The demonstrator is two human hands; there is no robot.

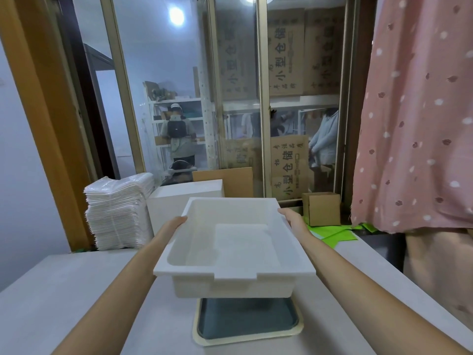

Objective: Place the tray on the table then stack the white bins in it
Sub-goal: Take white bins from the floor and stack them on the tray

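Observation:
I hold a white bin [230, 249] in the air above the table [64, 290], open side up. My left hand [176, 224] grips its left rim and my right hand [291, 219] grips its right rim, both near the far corners. Below the bin, a tray [245, 326] with a cream rim and a blue-grey floor lies flat on the table; its far part is hidden by the bin. A further white block-like shape [184, 198], possibly another bin, sits behind at the table's far side.
A tall stack of white wrapped sheets [117, 213] stands at the far left. A small cardboard box [322, 208] and green paper pieces [337, 231] lie at the far right. A pink curtain [414, 111] hangs on the right. Glass panes stand behind.

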